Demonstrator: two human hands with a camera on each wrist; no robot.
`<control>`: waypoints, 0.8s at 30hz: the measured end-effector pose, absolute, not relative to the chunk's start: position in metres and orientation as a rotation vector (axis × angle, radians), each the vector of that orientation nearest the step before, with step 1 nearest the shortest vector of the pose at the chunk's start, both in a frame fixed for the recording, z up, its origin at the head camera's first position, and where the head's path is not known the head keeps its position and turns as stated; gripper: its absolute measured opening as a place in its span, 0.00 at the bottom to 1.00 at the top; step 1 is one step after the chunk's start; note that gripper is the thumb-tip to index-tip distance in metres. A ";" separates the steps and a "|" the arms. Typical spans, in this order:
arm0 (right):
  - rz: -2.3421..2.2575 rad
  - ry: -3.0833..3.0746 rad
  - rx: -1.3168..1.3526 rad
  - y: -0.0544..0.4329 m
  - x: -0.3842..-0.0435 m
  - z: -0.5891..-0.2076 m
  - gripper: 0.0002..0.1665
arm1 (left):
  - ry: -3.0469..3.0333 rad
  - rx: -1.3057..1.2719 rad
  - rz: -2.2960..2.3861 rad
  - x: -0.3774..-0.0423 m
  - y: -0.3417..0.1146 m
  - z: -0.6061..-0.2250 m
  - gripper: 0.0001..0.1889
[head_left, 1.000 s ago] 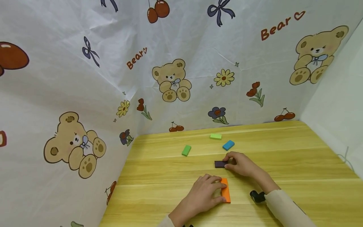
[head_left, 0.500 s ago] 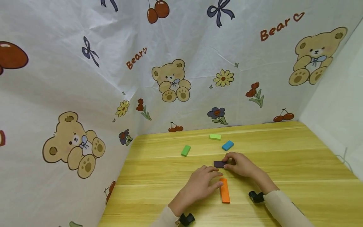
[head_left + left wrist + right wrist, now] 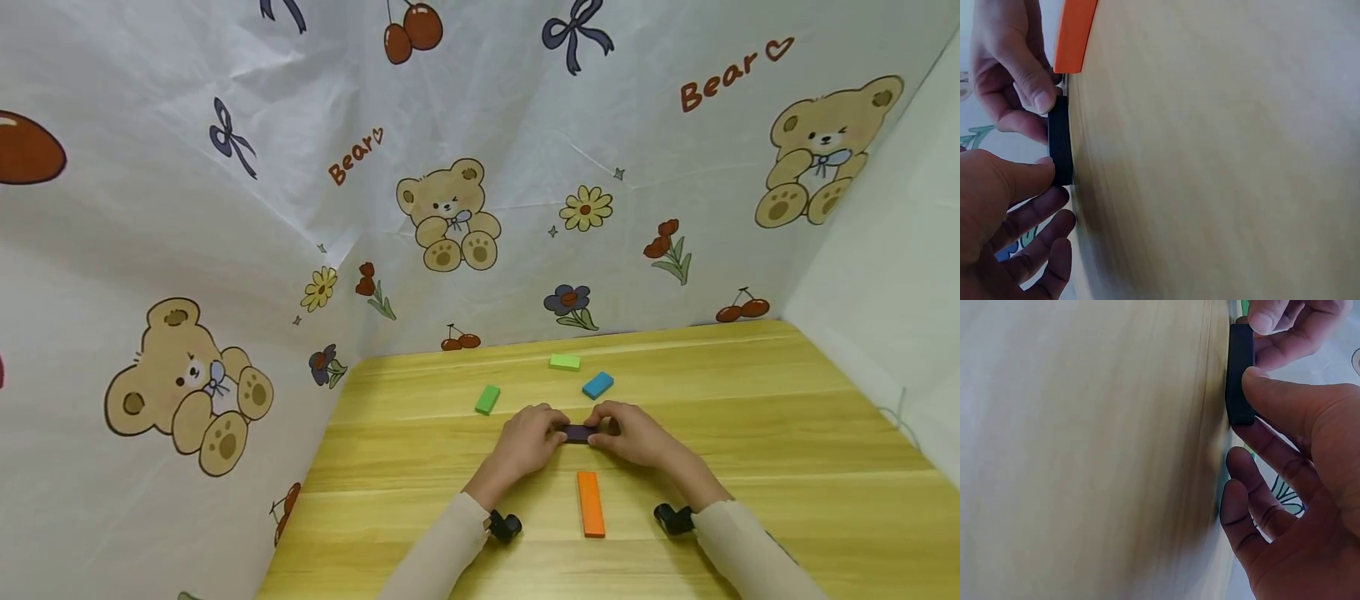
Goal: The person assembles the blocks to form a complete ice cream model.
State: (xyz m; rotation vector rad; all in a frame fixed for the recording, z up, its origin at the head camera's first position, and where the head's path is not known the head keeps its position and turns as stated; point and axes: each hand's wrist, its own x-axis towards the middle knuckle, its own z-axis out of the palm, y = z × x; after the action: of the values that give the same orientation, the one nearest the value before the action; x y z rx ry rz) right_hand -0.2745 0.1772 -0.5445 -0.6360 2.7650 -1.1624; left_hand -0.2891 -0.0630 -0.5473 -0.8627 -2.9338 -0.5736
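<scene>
A dark, nearly black rectangular block [image 3: 577, 434] lies flat on the wooden table between both hands. Its left end is pinched by the thumb and fingers of my left hand [image 3: 528, 439]. My right hand [image 3: 636, 435] pinches the right end the same way. In the left wrist view the dark block [image 3: 1060, 140] shows a long side, with fingertips at both ends. The right wrist view has the dark block [image 3: 1240, 375] standing near the top right. Closer to me on the table, an orange block [image 3: 591, 505] lies lengthwise, untouched.
Behind the hands lie a green block [image 3: 487, 400], a light green block [image 3: 565, 362] and a blue block [image 3: 597, 385]. A white cloth [image 3: 517, 108] with printed bears hangs along the table's back and left sides. A cable [image 3: 900, 417] runs at the right edge.
My left hand has left the orange block and moved forward to grip the left end of the dark block. The right hand keeps its hold there. The view has shifted slightly.
</scene>
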 end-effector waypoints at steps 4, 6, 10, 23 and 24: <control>-1.157 2.776 -0.633 0.177 -0.275 -0.544 0.08 | -2.937 -0.859 -0.651 -0.291 -0.063 -0.549 0.12; -1.148 2.779 -0.618 0.177 -0.275 -0.544 0.08 | -2.939 -0.857 -0.677 -0.291 -0.063 -0.549 0.11; -1.149 2.766 -0.629 0.179 -0.273 -0.543 0.08 | -2.957 -0.847 -0.703 -0.289 -0.063 -0.549 0.11; -1.167 2.726 -0.709 0.181 -0.259 -0.543 0.07 | -2.982 -0.897 -0.692 -0.279 -0.067 -0.550 0.10; -1.169 2.725 -0.715 0.181 -0.258 -0.543 0.08 | -2.983 -0.901 -0.692 -0.278 -0.068 -0.550 0.10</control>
State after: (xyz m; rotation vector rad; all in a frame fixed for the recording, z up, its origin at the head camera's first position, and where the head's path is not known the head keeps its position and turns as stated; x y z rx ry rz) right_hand -0.2582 0.1810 -0.5432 -0.7145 2.7248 -1.1690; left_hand -0.2775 -0.0677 -0.5497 -0.9007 -2.9833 -0.6922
